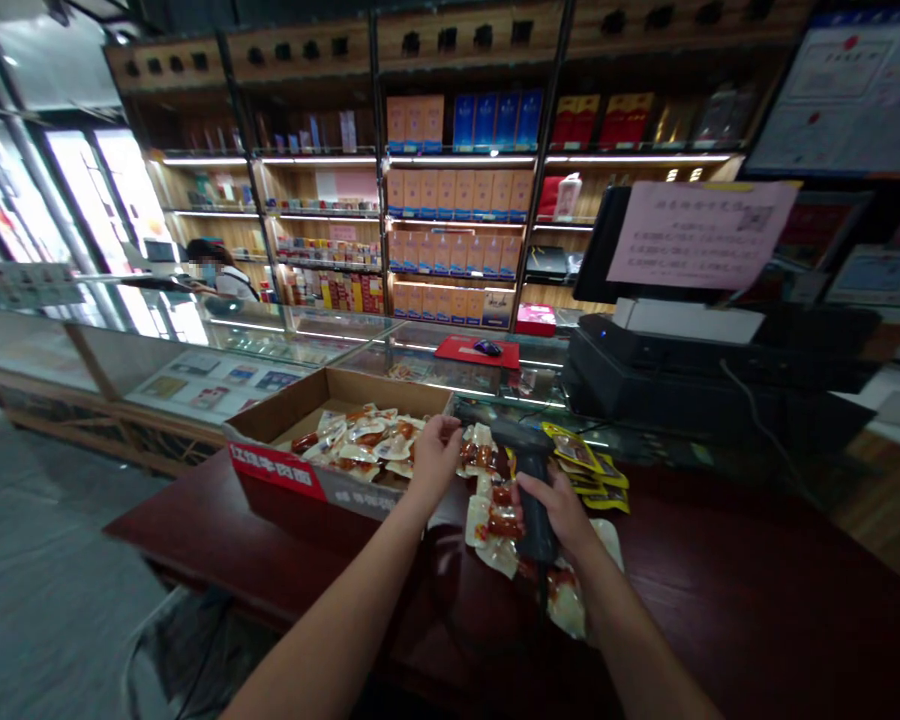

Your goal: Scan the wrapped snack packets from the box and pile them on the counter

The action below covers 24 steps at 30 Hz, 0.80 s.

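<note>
My right hand (559,505) is wrapped round the handle of a black barcode scanner (538,530), whose head points left. Vacuum-packed snack packs (504,522) with reddish-brown food inside lie on the dark red table beneath and around the scanner. My left hand (436,455) is at the right end of an open cardboard box (277,468), its fingers curled together; anything between them is hidden. Similar clear packs (367,440) fill much of the box. Just right of my left fingertips is another clear pack (478,448).
Yellow-edged packets (600,480) lie right of the scanner. Behind the table stand a glass counter (330,335), a red mat (457,348) with a mouse (487,348), and a black monitor (598,245) with a pink paper. A person (232,283) is behind the far counter.
</note>
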Each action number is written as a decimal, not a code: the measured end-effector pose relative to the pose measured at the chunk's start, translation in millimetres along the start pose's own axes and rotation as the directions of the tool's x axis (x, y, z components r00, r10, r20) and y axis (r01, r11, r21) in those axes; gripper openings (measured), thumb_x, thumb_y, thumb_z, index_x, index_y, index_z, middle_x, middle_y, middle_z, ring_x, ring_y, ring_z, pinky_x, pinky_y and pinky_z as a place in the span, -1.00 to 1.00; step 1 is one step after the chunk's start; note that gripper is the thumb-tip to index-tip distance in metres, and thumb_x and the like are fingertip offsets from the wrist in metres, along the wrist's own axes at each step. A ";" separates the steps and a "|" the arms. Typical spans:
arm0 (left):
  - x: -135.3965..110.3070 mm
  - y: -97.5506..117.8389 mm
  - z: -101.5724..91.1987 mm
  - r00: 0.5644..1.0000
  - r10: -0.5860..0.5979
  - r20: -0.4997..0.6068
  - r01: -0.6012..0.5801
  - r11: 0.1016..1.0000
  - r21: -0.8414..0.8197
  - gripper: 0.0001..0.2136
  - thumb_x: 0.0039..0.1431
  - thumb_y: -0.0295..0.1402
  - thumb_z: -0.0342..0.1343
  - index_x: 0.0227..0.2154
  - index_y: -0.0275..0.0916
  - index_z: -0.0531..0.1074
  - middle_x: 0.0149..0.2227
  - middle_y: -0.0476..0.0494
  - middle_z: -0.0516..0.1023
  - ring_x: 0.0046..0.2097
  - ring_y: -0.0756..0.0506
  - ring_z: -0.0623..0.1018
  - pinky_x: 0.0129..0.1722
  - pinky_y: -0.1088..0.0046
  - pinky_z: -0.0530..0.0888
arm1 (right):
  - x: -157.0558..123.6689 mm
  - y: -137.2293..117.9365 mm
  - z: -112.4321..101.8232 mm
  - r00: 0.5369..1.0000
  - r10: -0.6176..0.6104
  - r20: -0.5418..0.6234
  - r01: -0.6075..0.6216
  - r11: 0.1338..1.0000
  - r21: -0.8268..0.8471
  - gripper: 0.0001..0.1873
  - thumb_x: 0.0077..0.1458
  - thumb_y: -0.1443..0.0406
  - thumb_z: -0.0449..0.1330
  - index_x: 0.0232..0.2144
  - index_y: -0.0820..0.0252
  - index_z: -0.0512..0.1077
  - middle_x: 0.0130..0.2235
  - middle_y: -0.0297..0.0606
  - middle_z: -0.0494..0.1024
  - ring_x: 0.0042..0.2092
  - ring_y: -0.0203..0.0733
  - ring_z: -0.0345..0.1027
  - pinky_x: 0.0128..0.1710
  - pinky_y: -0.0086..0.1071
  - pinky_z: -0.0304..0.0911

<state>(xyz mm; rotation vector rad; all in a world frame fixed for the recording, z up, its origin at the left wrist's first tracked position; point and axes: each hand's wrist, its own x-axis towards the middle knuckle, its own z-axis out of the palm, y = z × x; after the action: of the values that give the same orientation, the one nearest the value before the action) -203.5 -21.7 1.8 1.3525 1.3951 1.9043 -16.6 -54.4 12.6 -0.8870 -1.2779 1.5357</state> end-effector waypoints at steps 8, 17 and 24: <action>8.2 -62.2 41.3 0.942 -0.329 0.058 0.254 0.819 0.514 -0.64 -0.42 -0.36 0.35 -0.83 -0.18 0.18 -0.65 -0.19 0.41 -0.23 -0.31 0.53 -0.22 0.32 0.36 | -2.1 11.1 -53.2 0.980 -0.042 -0.193 0.058 0.996 0.075 -0.65 -0.24 0.12 0.33 -0.50 0.21 0.31 -0.64 -0.42 0.41 -0.69 -0.34 0.25 -0.71 -0.46 0.22; 12.1 -88.6 37.8 0.923 -0.370 0.101 0.268 0.811 0.521 -0.75 -0.50 -0.44 0.35 -0.81 -0.21 0.31 -0.74 -0.04 0.36 -0.46 -0.18 0.51 -0.42 0.44 0.32 | -4.6 23.7 -48.4 0.985 -0.013 -0.171 0.017 1.000 0.021 -0.69 -0.20 0.13 0.30 -0.49 0.18 0.30 -0.66 -0.46 0.38 -0.70 -0.32 0.23 -0.73 -0.45 0.19; 12.2 -94.0 37.2 0.978 -0.190 -0.080 0.204 0.952 0.227 -0.87 -0.03 -0.37 0.05 -0.63 -0.23 0.35 -0.61 -0.01 0.39 -0.49 -0.04 0.39 -0.44 0.51 0.28 | -5.3 20.7 -50.8 0.974 -0.006 -0.225 0.011 1.000 0.022 -0.64 -0.22 0.11 0.31 -0.45 0.19 0.29 -0.66 -0.46 0.39 -0.69 -0.32 0.25 -0.74 -0.46 0.20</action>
<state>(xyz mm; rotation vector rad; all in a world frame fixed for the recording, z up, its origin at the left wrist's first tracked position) -195.3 44.2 -75.4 1.2148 1.7592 1.7018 28.0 -44.1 -18.0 -1.0087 -1.0963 1.3965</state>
